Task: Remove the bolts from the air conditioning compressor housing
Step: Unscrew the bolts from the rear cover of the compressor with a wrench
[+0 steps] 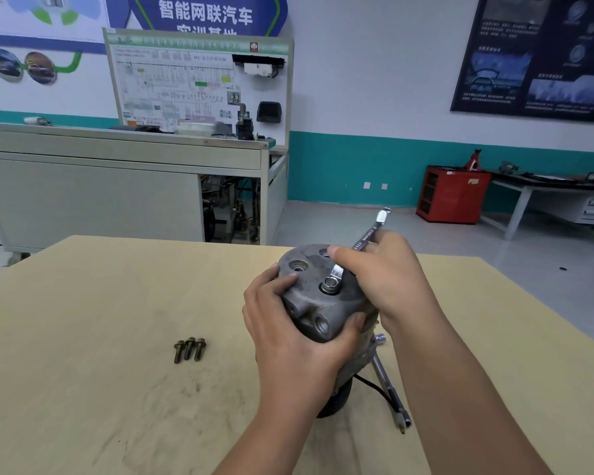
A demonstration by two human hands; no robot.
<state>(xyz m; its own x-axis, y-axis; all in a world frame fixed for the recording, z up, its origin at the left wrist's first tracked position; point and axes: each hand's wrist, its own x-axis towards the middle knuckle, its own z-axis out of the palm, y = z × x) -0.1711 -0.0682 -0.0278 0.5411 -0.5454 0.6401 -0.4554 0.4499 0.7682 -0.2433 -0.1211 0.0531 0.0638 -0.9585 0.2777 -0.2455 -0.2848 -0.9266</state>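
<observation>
A grey metal compressor housing (309, 296) stands upright on the wooden table (100, 303), its end cap tilted toward me. My left hand (288, 337) grips the housing from the left and front. My right hand (384, 279) holds a silver wrench (367, 234), whose ring end sits on a bolt (329, 285) in the end cap. Other bolt holes in the cap show nothing in them. Three loose bolts (189, 349) lie side by side on the table to the left.
A ratchet handle (388, 382) and a black cable lie on the table under my right forearm. Beyond the table stand a grey training bench (117, 186) with a wiring board, a red cabinet (453, 193) and a side workbench (546, 197).
</observation>
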